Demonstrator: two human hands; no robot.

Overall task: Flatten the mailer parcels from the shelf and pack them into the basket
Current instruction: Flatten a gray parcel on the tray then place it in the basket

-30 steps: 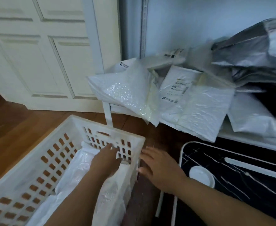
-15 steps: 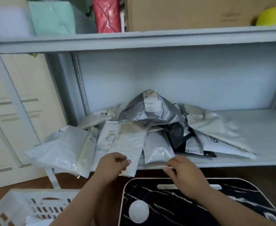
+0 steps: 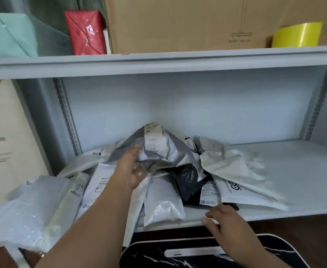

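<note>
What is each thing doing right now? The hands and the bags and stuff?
left hand: open, fingers spread on the silver mailer
right hand: open, fingers at the shelf's front edge
silver mailer: puffed up, crumpled, on top of the pile
black mailer: crumpled, partly buried
white mailers: lying loose, some hanging over the shelf edge
cardboard box: closed, on the upper shelf

The right half of the lower shelf [image 3: 294,171] lies bare and open up to the upper shelf board [image 3: 158,62], whereas its left and middle are blocked by a heap of mailer parcels [image 3: 158,171] that spills over the front edge, a grey one topping it.
</note>
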